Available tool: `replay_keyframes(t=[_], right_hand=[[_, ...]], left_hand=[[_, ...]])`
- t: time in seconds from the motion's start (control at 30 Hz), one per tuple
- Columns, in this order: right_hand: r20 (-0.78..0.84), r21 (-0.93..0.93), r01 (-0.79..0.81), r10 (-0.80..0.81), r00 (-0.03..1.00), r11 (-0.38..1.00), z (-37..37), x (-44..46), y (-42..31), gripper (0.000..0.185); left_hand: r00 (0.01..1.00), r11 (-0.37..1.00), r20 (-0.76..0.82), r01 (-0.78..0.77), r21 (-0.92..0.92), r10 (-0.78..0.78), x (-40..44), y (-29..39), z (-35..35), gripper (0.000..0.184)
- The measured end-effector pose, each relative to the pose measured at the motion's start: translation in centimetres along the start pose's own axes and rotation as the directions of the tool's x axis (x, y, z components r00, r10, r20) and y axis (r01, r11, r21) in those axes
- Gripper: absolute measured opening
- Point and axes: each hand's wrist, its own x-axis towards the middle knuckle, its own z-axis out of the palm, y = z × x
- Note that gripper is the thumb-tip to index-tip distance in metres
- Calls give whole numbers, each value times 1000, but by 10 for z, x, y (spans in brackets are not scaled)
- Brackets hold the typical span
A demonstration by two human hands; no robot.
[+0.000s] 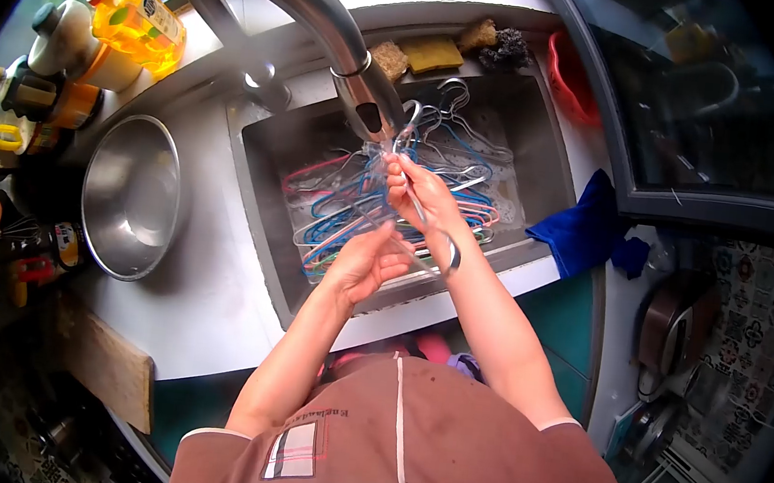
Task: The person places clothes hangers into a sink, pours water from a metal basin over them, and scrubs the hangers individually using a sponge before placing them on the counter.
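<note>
My right hand point(425, 194) is closed round a thin, pale hanger point(421, 209) under the faucet point(364, 98), where water runs over it. My left hand point(368, 263) is just below and to the left, its fingers curled loosely beside the hanger's lower part; whether they touch it is unclear. Beneath both hands, many coloured wire hangers point(327, 226) lie piled in the grey sink point(272, 163), mostly blue, with some pink and white ones.
A steel bowl point(132, 198) stands left of the sink. Soap bottles point(141, 25) line the window side. Sponges point(433, 55) lie on the back ledge. A red basin point(574, 77) and blue cloth point(580, 226) are at the right, beside a dark window frame point(674, 206).
</note>
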Motion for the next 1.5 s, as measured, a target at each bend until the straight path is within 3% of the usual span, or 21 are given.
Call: replay_keyframes(t=[0.07,0.13,0.17,0.2,0.27,0.33,0.37,0.47,0.5,0.57,0.8,0.87,0.93,1.07,1.13,1.2,1.23,1.33,1.4,1.43,1.5], right_hand=[[99,79,-10,2,995,997,-9,20,4,22],[129,138,-40,22,991,990,-11,35,9,21],[108,140,-41,26,994,989,-11,43,9,21],[118,166,-29,9,993,986,-12,50,12,21],[137,225,-8,-24,990,974,-14,62,19,23],[176,233,-12,-30,984,972,-17,68,23,24],[185,209,-4,-36,982,978,-11,63,23,24],[192,-7,-18,19,981,1000,-10,50,15,29],[132,-147,-36,55,990,989,-2,38,9,28],[-65,-380,-139,124,990,914,10,10,0,25],[-41,-575,-55,39,998,816,-5,-16,-26,25],[39,-455,-56,83,996,889,-11,-6,-28,20],[58,-356,-67,93,994,932,-8,1,-25,14],[16,-231,-63,69,998,971,9,24,-19,5],[58,-62,-148,151,987,987,17,34,-13,3],[14,-91,7,-6,1000,996,40,43,4,7],[215,48,-74,62,975,996,44,47,4,14],[-19,168,157,-156,988,973,77,32,10,12],[-106,140,112,-98,990,984,71,30,-1,13],[120,163,-11,-9,993,987,35,48,-11,10],[65,228,13,-29,997,974,34,46,-18,7]], left_hand=[[997,995,-51,-48,87,52,-5,11,3,28],[949,863,-42,-266,430,313,-17,18,2,27],[813,625,-76,-379,682,577,-19,15,4,25],[618,191,11,-260,947,786,-26,13,5,19],[334,-359,488,-380,853,806,-34,16,12,23],[456,-424,627,-474,772,632,-40,15,27,28],[398,-553,707,-443,706,584,-30,9,27,27],[552,-547,694,-438,713,463,-7,5,22,26],[439,-572,758,-498,652,482,-6,9,33,22],[435,-616,806,-522,590,402,9,13,27,21],[548,-570,817,-619,540,178,27,32,18,19],[605,-552,768,-575,604,210,29,43,13,17],[462,-529,852,-672,518,246,28,59,3,26],[551,-468,758,-599,650,348,11,80,4,26],[552,-286,698,-652,703,457,7,87,-7,25],[593,35,540,-692,721,597,-3,95,-11,23],[655,200,463,-681,705,596,-12,103,-15,22],[671,474,138,-639,605,729,-19,130,-28,20],[549,402,21,-637,658,836,-10,151,-57,21],[483,344,-32,-574,743,875,-4,162,-71,23],[284,142,-24,-402,905,958,11,182,-92,29]])
